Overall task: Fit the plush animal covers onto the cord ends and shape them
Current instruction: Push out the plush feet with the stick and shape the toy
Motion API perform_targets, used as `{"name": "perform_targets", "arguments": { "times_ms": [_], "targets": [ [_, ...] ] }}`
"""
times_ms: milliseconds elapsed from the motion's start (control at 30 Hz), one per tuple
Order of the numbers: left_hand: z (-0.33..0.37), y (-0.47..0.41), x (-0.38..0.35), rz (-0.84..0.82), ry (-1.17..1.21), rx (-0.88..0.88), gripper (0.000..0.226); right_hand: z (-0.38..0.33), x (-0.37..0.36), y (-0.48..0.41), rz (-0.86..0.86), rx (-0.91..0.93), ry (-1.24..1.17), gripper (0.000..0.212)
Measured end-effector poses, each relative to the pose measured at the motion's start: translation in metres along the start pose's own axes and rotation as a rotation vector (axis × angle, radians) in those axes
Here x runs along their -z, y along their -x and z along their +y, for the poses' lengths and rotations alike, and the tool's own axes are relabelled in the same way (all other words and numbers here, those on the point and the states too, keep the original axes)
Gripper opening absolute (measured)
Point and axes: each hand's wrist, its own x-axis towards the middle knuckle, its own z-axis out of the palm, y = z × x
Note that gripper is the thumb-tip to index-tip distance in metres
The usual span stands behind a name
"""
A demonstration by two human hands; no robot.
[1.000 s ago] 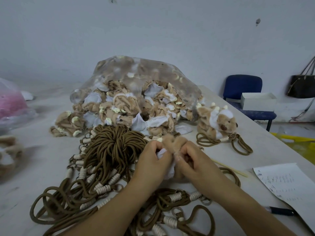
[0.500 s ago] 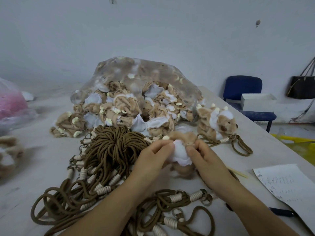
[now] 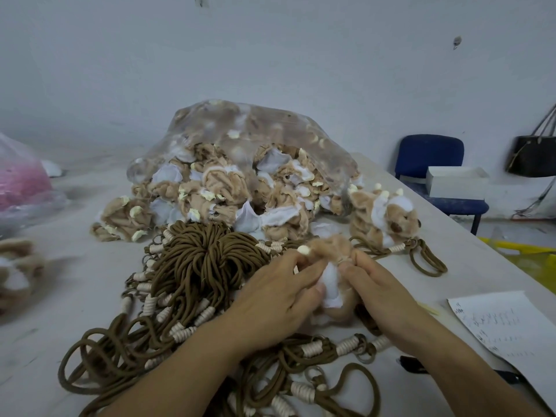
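- Both hands are working one plush cover (image 3: 331, 279), held just to the right of the cord heap (image 3: 204, 260). It is low over the table (image 3: 54, 311) or resting on it; I can't tell which. I'd guess it is kept there so the next cord is within easy reach.
- The left hand (image 3: 276, 299) pinches the cover's left side, fingers curled and thumb against the white lining. The right hand (image 3: 382, 293) pinches the opposite edge near the top. They look to be drawing the opening apart or rolling it over, which would suit turning or seating the cover.
- The cover is half turned: tan fur is bunched at top and bottom, with white lining bulging in the middle. One cream nub (image 3: 304, 250) pokes out at the upper left. It looks soft and floppy, likely to go wherever fingers push it.
- Whether a cord end already sits inside I can't tell, because the hands hide that.
- Behind the cord heap, a clear bag (image 3: 255, 136) spills more crumpled covers, probably the supply.
- To the heap's right and a little further back lies a finished animal (image 3: 388, 215) with its cord looped beside it. It was likely set aside as done.
- Far right of the heap, a written sheet (image 3: 505, 329) lies near the table edge, perhaps a tally.
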Motion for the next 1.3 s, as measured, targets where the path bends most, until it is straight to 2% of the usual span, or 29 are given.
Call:
{"name": "perform_targets", "arguments": {
  "times_ms": [167, 267, 333, 400, 467, 567, 667, 700, 767, 933, 1033, 1133, 1233, 1300],
  "targets": [
    [0.007, 0.001, -0.004, 0.053, -0.371, 0.063, 0.057, -0.001, 0.001, -0.001, -0.036, -0.001, 0.028, 0.029],
    [0.012, -0.003, -0.001, 0.231, -0.415, 0.053, 0.043, -0.004, -0.003, 0.0, -0.056, 0.006, 0.049, 0.029],
    [0.011, -0.005, 0.001, 0.37, -0.377, -0.005, 0.032, -0.005, -0.006, 0.0, -0.072, 0.01, 0.069, 0.029],
    [0.008, -0.006, 0.002, 0.389, -0.27, -0.008, 0.024, -0.003, -0.008, 0.001, -0.11, 0.009, 0.096, 0.033],
    [0.003, -0.005, 0.001, 0.348, -0.062, 0.056, 0.019, -0.004, -0.01, 0.002, -0.148, 0.031, 0.128, 0.036],
    [-0.001, -0.004, 0.0, 0.189, 0.281, 0.14, 0.025, -0.004, -0.008, 0.001, -0.159, 0.019, 0.124, 0.04],
    [0.001, -0.003, 0.0, 0.095, 0.537, 0.25, 0.018, 0.0, -0.003, 0.0, -0.138, 0.038, 0.145, 0.023],
    [0.003, -0.003, 0.001, 0.065, 0.579, 0.272, 0.025, 0.001, -0.003, -0.001, -0.123, 0.055, 0.161, 0.023],
    [0.006, -0.003, 0.001, 0.04, 0.598, 0.286, 0.037, 0.004, -0.003, -0.002, -0.096, 0.087, 0.192, 0.025],
    [0.007, -0.007, -0.004, 0.214, 0.489, 0.382, 0.024, 0.007, -0.016, -0.003, -0.107, 0.218, 0.302, 0.024],
    [0.002, -0.004, -0.007, 0.29, 0.452, 0.456, 0.025, 0.01, -0.027, -0.003, -0.121, 0.272, 0.33, 0.023],
    [0.002, -0.004, -0.004, 0.268, 0.467, 0.366, 0.029, 0.01, -0.025, -0.006, -0.046, 0.21, 0.251, 0.025],
    [0.004, -0.005, -0.001, 0.206, 0.527, 0.212, 0.038, 0.01, -0.012, -0.008, 0.088, 0.087, 0.057, 0.027],
    [0.003, -0.004, -0.002, 0.161, 0.489, 0.174, 0.049, 0.011, -0.006, -0.007, 0.112, 0.049, -0.049, 0.029]
  ]
}}
